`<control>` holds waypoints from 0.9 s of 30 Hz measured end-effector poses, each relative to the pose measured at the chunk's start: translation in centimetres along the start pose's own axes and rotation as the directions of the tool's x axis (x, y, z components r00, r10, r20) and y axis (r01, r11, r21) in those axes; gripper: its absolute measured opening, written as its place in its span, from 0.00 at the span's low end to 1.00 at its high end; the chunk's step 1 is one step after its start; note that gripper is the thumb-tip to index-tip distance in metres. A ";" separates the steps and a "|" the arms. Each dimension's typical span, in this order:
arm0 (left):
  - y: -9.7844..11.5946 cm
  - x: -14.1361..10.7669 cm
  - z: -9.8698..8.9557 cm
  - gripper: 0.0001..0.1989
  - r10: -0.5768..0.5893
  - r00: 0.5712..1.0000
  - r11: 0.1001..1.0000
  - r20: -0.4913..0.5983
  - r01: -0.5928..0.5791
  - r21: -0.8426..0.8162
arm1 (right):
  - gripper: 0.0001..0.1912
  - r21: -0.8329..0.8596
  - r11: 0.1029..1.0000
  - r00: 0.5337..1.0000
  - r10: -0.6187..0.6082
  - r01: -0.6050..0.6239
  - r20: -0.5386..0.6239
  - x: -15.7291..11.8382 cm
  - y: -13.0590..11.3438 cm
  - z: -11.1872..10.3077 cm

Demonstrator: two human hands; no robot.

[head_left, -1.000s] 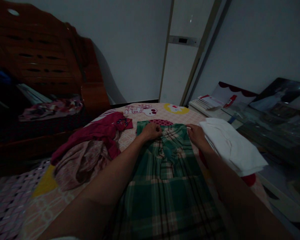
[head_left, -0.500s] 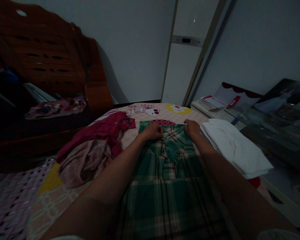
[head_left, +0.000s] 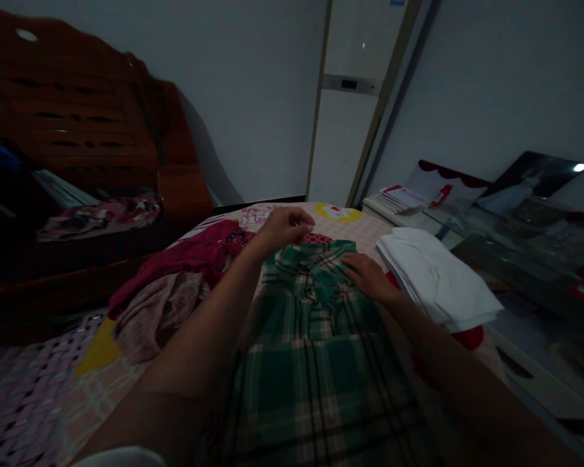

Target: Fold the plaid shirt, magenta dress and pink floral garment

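A green plaid garment (head_left: 316,370) with white and dark stripes lies spread out before me, its upper part gathered and creased. My left hand (head_left: 288,228) is raised just over its far left edge, fingers loosely curved and a small gap showing between thumb and fingertips. Nothing shows in it. On the garment's upper right part rests my right hand (head_left: 368,275), open, with its fingers stretched towards the gathered middle.
Left of the garment lie a dark pink garment (head_left: 175,266) and a brownish-pink cloth (head_left: 148,324). Folded white cloth (head_left: 438,275) sits to the right, beside a glass-topped table (head_left: 511,250). A patterned cover (head_left: 102,395) lies underneath. Behind stands a wooden bench (head_left: 180,188).
My left hand has lifted off the garment's top edge and moved slightly away from me. The right hand has come off the far right corner and slid nearer, onto the cloth.
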State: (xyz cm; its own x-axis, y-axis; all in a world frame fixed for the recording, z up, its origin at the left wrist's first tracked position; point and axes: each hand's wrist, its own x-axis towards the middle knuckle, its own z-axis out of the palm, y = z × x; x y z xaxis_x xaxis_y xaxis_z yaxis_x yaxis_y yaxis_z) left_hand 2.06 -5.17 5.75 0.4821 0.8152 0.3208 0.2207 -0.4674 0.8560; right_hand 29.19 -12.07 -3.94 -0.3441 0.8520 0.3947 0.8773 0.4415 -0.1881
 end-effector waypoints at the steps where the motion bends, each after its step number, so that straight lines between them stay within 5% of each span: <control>1: 2.2 -0.5 -0.6 0.08 0.063 0.996 0.995 -0.056 -0.067 -0.069 | 0.16 0.020 0.999 1.000 -0.029 0.030 -0.009 -1.0 -0.4 -0.6; 4: 7.9 -1.9 -1.9 0.05 0.218 0.958 0.958 -0.184 -0.246 -0.149 | 0.15 0.079 0.990 0.993 -0.120 0.121 -0.018 -4.2 -2.1 -2.5; 7: 10.3 -2.9 -1.9 0.05 0.288 0.949 0.950 -0.131 -0.300 -0.089 | 0.14 0.103 0.983 0.988 -0.154 0.153 0.006 -7.0 -4.0 -3.9; 10: 9.2 -4.5 -0.5 0.06 0.209 0.970 0.964 0.126 -0.226 0.137 | 0.12 0.124 0.984 0.989 -0.138 0.131 0.052 -8.9 -5.5 -4.3; 14: 5.7 -9.3 2.5 0.06 0.022 0.884 0.824 0.467 -0.280 0.492 | 0.11 0.168 0.974 0.984 -0.163 0.150 0.068 -10.2 -6.8 -3.7; 19: 2.9 -15.5 4.4 0.17 -0.242 0.897 0.643 0.370 -0.137 0.753 | 0.18 0.133 0.980 0.977 -0.166 0.148 0.133 -10.5 -8.0 -3.3; 23: 1.7 -17.1 4.5 0.18 -0.244 0.906 0.671 0.346 -0.100 0.735 | 0.17 0.095 0.992 0.935 -0.105 0.077 0.337 -9.0 -8.8 -4.1; 27: 1.2 -16.5 4.8 0.16 -0.300 0.892 0.695 0.338 -0.038 0.718 | 0.16 0.069 0.995 0.846 0.019 -0.066 0.533 -6.2 -9.8 -5.1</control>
State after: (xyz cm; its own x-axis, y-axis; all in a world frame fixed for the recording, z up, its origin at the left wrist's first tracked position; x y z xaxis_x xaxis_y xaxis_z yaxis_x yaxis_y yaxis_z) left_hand -1.60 -20.86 -0.46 0.6504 0.7520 -0.1071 0.7436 -0.6016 0.2917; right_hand 24.43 -23.14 0.05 -0.4526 0.8791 -0.1492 0.8729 0.4026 -0.2756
